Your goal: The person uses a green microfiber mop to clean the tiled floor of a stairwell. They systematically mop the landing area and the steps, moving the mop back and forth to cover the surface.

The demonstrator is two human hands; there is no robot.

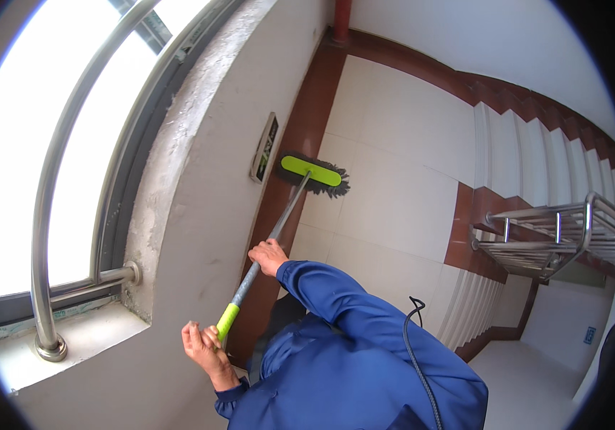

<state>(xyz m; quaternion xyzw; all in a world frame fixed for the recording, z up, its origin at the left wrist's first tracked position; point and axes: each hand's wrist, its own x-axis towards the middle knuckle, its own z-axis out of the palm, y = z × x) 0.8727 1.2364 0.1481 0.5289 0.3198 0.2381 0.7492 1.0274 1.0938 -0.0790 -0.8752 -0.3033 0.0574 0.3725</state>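
Observation:
A mop (312,171) with a lime-green plate and grey fringe lies on the floor, across the brown border and the pale tiles, near the wall under the window. Its metal pole runs down towards me. My right hand (269,257) is closed around the middle of the pole. At the pole's end, my left hand (204,344) holds the green grip with some fingers, while the thumb and a finger stick up beside it. Blue sleeves cover both arms.
At left is a window with steel rails (55,177) and a rough sill (87,334). A framed sign (264,148) sits low on the wall. Stairs (533,156) rise at right; others (469,306) lie beyond a steel handrail (588,223). A red pipe (342,21) stands in the far corner.

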